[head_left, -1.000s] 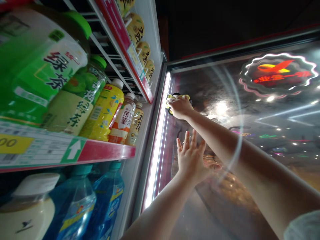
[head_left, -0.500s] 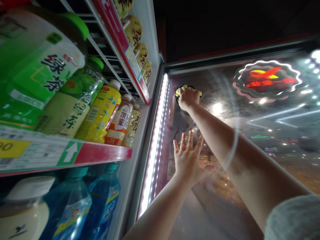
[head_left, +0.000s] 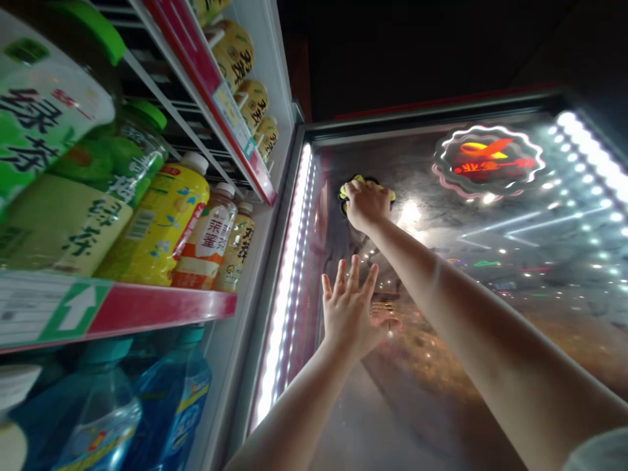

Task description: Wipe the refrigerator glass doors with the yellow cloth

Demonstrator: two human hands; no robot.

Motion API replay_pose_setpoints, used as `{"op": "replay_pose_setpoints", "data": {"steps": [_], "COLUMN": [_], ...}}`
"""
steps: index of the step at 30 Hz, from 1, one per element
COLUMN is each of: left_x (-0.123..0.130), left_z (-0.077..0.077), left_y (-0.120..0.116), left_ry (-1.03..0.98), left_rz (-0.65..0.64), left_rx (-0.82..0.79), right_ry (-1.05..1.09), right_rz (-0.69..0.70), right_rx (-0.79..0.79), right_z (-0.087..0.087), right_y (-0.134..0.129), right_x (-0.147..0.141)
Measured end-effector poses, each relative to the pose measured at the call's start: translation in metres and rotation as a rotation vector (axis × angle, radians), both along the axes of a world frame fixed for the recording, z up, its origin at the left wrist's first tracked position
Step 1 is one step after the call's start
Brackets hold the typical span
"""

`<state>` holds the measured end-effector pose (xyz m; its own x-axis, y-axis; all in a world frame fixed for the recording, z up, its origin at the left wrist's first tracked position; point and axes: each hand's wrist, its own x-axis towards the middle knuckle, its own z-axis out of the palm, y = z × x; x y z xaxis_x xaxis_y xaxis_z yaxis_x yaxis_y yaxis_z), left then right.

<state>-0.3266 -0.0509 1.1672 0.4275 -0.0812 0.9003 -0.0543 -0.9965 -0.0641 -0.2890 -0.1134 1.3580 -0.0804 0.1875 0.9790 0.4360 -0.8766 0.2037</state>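
Right hand [head_left: 367, 204] and yellow cloth [head_left: 360, 178] shifted toward 3 o'clock, now apart from the light strip [head_left: 286, 281]. View swung: second light strip [head_left: 591, 147] come in at 2 o'clock; big green bottle [head_left: 46, 118] further cropped at 10.

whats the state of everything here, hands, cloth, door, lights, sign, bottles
Glass door: swung open
Right hand: closed over the yellow cloth
Yellow cloth: bunched, against the glass door
Left hand: fingers spread, at the glass door
Light strip: lit
Round-edged sign: lit
Yellow bottle: capped
Blue bottle: capped
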Motion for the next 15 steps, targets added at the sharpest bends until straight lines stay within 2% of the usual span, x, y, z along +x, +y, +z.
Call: {"op": "replay_pose_setpoints", "data": {"steps": [2,4,6,8,10,13,15], "left_x": [0.001,0.003,0.006,0.009,0.012,0.012,0.011], "left_z": [-0.001,-0.003,-0.005,-0.006,-0.007,-0.008,-0.008], "left_y": [0.000,0.001,0.003,0.004,0.004,0.005,0.010], "left_ry": [-0.006,-0.014,-0.033,-0.058,-0.076,-0.085,-0.067], "left_rz": [-0.002,-0.013,-0.025,-0.028,-0.033,-0.037,-0.043], "left_rx": [-0.003,-0.004,-0.008,-0.016,-0.014,0.013,0.052], "right_ry": [0.002,-0.014,-0.033,-0.041,-0.042,-0.043,-0.046], "right_rz": [-0.007,0.022,0.068,0.095,0.100,0.081,0.060], "right_rx": [0.024,-0.124,-0.321,-0.415,-0.416,-0.360,-0.319], "right_z": [-0.020,-0.042,-0.055,-0.051,-0.038,-0.021,-0.021], "right_y": [-0.005,0.005,0.025,0.044,0.054,0.049,0.038], "right_x": [0.000,-0.003,-0.009,-0.013,-0.015,-0.011,-0.006]}}
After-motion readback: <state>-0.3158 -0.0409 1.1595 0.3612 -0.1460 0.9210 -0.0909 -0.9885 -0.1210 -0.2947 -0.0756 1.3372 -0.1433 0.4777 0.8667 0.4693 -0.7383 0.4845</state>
